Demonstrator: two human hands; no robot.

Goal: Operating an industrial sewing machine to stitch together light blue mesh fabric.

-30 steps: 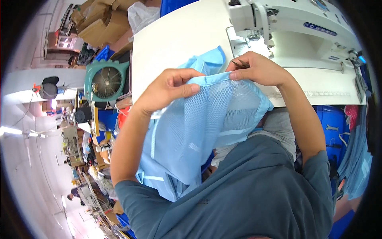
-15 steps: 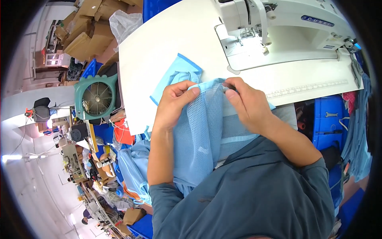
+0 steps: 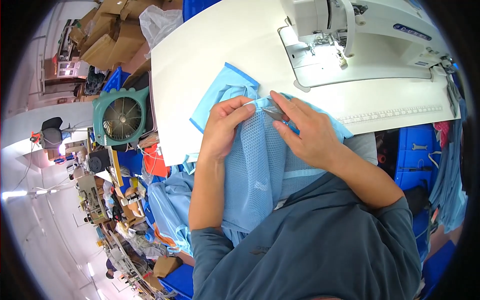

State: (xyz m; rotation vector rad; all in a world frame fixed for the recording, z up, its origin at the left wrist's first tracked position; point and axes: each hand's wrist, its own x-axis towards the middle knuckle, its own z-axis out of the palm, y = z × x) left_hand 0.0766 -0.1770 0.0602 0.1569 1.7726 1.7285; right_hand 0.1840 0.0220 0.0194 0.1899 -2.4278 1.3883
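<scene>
My left hand point(image 3: 223, 126) pinches the bound top edge of a light blue mesh fabric piece point(image 3: 256, 165), which hangs down over my lap. In my right hand point(image 3: 311, 131) is a pair of thread snips point(image 3: 273, 111) with metal blades and a bit of blue at the handle. The blade tips lie against the bound edge, close beside my left fingertips. Most of the snips' handle is hidden by my right fingers. A folded piece of light blue cloth point(image 3: 227, 82) with darker blue trim rests on the white table just beyond my left hand.
A white sewing machine point(image 3: 320, 45) with its light on stands at the far right of the white table point(image 3: 200, 55). A clear ruler point(image 3: 395, 114) lies near the right edge. To the left are a green fan point(image 3: 121, 119) and more blue cloth point(image 3: 170, 202); a blue crate point(image 3: 414, 150) stands right.
Snips now show in my right hand, blades at the fabric edge. My right fingers have shifted off the edge; my left hand keeps its pinch. The view has shifted slightly.
</scene>
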